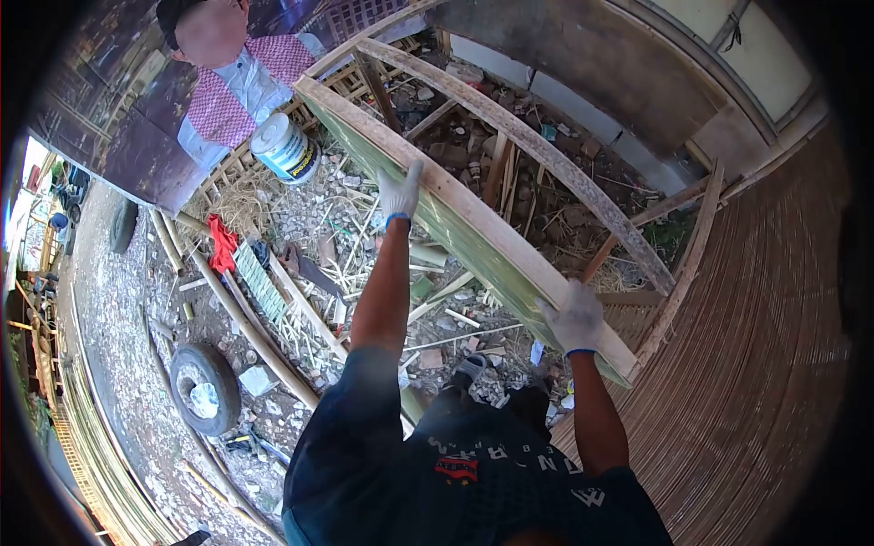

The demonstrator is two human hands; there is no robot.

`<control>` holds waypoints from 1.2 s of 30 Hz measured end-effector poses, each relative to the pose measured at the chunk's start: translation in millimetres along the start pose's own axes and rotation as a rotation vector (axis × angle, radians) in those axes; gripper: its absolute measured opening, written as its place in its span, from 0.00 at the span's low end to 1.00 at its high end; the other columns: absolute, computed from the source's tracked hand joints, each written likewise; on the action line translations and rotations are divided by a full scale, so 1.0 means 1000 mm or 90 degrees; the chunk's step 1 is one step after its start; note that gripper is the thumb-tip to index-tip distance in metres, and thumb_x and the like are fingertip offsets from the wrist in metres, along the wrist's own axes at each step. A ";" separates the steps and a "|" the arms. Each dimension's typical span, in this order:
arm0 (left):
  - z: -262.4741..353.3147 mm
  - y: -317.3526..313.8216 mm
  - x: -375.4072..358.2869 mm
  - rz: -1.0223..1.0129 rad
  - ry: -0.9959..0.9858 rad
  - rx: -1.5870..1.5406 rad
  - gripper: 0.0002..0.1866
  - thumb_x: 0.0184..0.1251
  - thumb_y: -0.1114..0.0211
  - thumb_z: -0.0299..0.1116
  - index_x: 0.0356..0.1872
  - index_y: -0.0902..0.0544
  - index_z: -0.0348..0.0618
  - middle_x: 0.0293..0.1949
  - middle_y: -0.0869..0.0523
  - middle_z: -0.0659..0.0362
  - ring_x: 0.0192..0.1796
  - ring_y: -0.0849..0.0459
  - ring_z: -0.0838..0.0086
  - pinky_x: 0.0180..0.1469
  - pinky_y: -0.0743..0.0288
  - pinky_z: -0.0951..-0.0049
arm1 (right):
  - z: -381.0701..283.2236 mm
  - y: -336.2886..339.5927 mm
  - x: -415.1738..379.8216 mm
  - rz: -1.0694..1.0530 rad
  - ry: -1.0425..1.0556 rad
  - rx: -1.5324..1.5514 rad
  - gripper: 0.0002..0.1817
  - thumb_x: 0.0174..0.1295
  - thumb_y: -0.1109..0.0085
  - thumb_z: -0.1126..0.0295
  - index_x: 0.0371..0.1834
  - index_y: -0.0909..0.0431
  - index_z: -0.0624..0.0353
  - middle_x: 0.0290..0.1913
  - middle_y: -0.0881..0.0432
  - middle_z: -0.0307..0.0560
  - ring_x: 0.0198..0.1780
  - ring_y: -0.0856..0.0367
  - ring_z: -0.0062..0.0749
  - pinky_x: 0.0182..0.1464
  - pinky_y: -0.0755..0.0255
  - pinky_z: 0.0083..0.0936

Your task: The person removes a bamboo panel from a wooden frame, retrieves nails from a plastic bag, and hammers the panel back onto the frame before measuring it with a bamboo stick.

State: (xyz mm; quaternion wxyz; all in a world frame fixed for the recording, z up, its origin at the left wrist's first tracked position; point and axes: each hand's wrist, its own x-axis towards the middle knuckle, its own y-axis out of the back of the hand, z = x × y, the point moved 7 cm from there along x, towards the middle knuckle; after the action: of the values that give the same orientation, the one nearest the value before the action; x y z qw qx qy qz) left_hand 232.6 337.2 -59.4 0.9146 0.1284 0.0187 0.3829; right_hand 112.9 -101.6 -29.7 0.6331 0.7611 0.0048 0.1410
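Note:
A long wooden board (pixel 482 223) with a pale top edge and a greenish, striped side face stretches diagonally in front of me. My left hand (pixel 401 191), in a white glove, grips it toward the far end, thumb over the top edge. Nearer the other end, my right hand (pixel 575 318), also gloved, has its fingers closed around the same board. The undersides of both grips are hidden. Behind the board runs a weathered wooden beam (pixel 519 127), part of a timber frame with crosspieces.
Rubble and bamboo strips cover the ground around my feet. A white paint bucket (pixel 286 150) stands by a printed banner (pixel 118 100). On the left lie a tyre (pixel 206 389), a red cloth (pixel 221 243) and bamboo poles (pixel 250 328). A slatted bamboo surface (pixel 728 364) spans the right.

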 end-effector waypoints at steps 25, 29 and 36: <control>-0.007 -0.030 0.086 0.240 0.077 0.129 0.61 0.48 0.21 0.45 0.77 0.49 0.22 0.72 0.32 0.30 0.73 0.30 0.40 0.76 0.34 0.57 | 0.004 -0.009 0.010 -0.106 -0.064 -0.013 0.41 0.48 0.23 0.39 0.56 0.23 0.60 0.47 0.16 0.56 0.52 0.18 0.54 0.56 0.25 0.47; -0.013 -0.033 0.093 0.219 0.108 0.164 0.61 0.49 0.23 0.45 0.77 0.49 0.21 0.73 0.35 0.29 0.75 0.32 0.41 0.77 0.35 0.57 | 0.002 -0.006 0.008 -0.044 -0.030 -0.020 0.41 0.48 0.23 0.39 0.54 0.23 0.61 0.45 0.16 0.56 0.50 0.17 0.55 0.54 0.25 0.47; -0.015 -0.025 0.091 0.136 0.009 0.130 0.68 0.54 0.23 0.60 0.79 0.55 0.20 0.78 0.42 0.28 0.80 0.39 0.43 0.81 0.42 0.61 | 0.002 -0.002 0.006 -0.010 -0.010 -0.012 0.40 0.48 0.22 0.40 0.53 0.23 0.61 0.46 0.17 0.57 0.49 0.18 0.55 0.53 0.24 0.48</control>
State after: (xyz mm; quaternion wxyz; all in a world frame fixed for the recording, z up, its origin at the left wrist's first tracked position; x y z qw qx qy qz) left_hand 312.2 388.1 -74.2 0.8506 0.2193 0.0499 0.4753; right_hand 120.0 -101.8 -31.0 0.6415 0.7560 0.0040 0.1301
